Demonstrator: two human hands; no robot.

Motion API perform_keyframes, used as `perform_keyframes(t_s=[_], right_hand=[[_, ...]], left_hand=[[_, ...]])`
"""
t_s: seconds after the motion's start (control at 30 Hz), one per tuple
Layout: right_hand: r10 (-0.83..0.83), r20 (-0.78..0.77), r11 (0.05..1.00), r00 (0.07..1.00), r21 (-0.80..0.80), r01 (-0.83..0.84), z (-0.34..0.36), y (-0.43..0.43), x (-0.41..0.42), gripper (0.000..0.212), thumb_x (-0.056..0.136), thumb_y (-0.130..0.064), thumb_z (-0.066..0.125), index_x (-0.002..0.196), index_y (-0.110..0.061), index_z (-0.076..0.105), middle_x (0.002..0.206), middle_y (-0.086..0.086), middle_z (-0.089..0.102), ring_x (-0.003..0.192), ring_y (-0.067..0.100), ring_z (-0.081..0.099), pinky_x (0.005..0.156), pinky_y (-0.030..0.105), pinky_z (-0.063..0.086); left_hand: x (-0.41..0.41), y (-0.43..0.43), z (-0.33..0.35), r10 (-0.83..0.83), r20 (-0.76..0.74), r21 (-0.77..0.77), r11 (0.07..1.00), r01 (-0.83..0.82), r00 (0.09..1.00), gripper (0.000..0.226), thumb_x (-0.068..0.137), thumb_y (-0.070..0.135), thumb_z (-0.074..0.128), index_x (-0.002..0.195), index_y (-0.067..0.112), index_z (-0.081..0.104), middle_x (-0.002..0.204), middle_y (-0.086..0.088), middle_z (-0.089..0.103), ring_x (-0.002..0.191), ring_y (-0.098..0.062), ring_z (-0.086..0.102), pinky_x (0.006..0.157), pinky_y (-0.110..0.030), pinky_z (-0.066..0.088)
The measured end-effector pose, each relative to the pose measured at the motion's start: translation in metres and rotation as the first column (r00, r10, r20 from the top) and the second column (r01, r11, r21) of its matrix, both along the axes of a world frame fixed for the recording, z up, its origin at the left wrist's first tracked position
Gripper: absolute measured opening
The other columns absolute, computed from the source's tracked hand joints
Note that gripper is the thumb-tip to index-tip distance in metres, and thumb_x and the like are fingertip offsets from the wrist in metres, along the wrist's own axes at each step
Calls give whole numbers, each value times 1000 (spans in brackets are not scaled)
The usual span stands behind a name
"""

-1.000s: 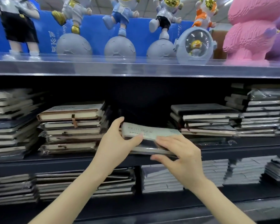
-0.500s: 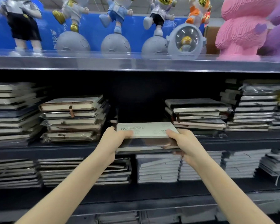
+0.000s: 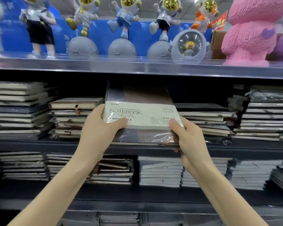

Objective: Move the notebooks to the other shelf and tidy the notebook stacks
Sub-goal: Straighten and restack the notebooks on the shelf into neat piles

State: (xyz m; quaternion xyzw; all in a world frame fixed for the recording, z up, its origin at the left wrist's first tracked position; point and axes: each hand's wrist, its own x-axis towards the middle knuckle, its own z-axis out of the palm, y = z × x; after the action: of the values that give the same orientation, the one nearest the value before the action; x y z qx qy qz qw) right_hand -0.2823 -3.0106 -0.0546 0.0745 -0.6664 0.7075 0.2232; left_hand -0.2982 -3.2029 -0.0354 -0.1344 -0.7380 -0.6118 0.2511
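A plastic-wrapped brown notebook (image 3: pixel 142 98) with a pale band reading NOTEBOOK GENERAL is tilted up toward me in the gap of the middle shelf (image 3: pixel 39 144). My left hand (image 3: pixel 98 132) grips its left edge, thumb on the band. My right hand (image 3: pixel 188 141) grips its lower right corner. More wrapped notebooks may lie under it; I cannot tell how many. A stack of notebooks (image 3: pixel 70 116) stands just left of the gap and another stack (image 3: pixel 207 121) just right of it.
Taller notebook stacks sit at the far left (image 3: pixel 15 110) and far right (image 3: pixel 261 111) of the middle shelf. The lower shelf (image 3: pixel 137 194) holds several more stacks. Astronaut figurines (image 3: pixel 122 28) and a pink block figure (image 3: pixel 250 30) stand on the clear top shelf.
The notebook has been lifted off the shelf and tilted so its cover faces me. Both hands moved from its front edge to its sides. The view has moved closer.
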Motion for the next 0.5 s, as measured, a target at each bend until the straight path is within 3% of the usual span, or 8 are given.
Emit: perform_keyframes(t_s=[0.07, 0.13, 0.17, 0.27, 0.37, 0.43, 0.5], right_hand=[[17, 3, 1000, 1000, 26, -17, 8, -12, -4, 22, 99, -16, 47, 106, -16, 68, 73, -8, 72, 55, 7, 60, 38, 21, 38], [30, 2, 999, 1000, 20, -30, 12, -28, -10, 22, 98, -17, 48, 103, -17, 69, 92, 4, 75, 75, 28, 68, 50, 41, 51], [41, 4, 999, 999, 9, -41, 13, -37, -14, 21, 98, -17, 48, 101, -17, 69, 97, 10, 73, 81, 33, 67, 56, 44, 51], [90, 2, 996, 996, -20, -90, 18, -68, -23, 22, 98, -17, 48, 98, -12, 69, 90, 15, 72, 62, 20, 58, 42, 21, 35], [161, -16, 984, 987, -70, -161, 28, -105, -31, 22, 97, -16, 48, 98, -7, 68, 86, 20, 71, 64, 24, 59, 40, 20, 36], [193, -22, 977, 981, -91, -194, 35, -132, -41, 24, 97, -16, 49, 97, -1, 67, 89, 26, 69, 68, 25, 58, 40, 18, 36], [202, -6, 972, 979, -119, -202, 42, -161, -55, 28, 96, -16, 50, 96, 8, 64, 92, 26, 69, 71, 26, 58, 42, 17, 37]], left_hand=[[-3, -11, 7, 25, 16, 29, 999, -26, 1000, 22, 80, 7, 68, 88, 27, 64, 84, 13, 71, 66, 6, 64, 55, -8, 47], [-6, -26, 11, 61, 26, 71, 996, -63, 998, 17, 79, 1, 65, 87, 17, 68, 74, 10, 72, 59, 1, 63, 52, -9, 46], [-7, -36, 13, 81, 30, 88, 993, -83, 996, 17, 79, 0, 62, 85, 14, 69, 71, 11, 72, 59, 0, 63, 54, -11, 47], [-9, -67, 21, 125, 16, 108, 986, -126, 992, 16, 82, 3, 59, 85, 13, 71, 76, 10, 74, 75, -6, 67, 69, -19, 48], [-11, -103, 30, 119, 11, 145, 982, -119, 993, 15, 85, 9, 60, 79, 20, 68, 70, 21, 70, 73, 11, 61, 66, -8, 40], [-15, -138, 38, 113, 43, 194, 974, -120, 993, 12, 80, 20, 67, 92, 19, 69, 90, 17, 70, 97, 4, 58, 87, -19, 35], [-21, -174, 46, 55, 52, 194, 979, -64, 997, 63, 61, 41, 74, 117, 15, 64, 120, 4, 63, 120, -17, 51, 107, -38, 30]])
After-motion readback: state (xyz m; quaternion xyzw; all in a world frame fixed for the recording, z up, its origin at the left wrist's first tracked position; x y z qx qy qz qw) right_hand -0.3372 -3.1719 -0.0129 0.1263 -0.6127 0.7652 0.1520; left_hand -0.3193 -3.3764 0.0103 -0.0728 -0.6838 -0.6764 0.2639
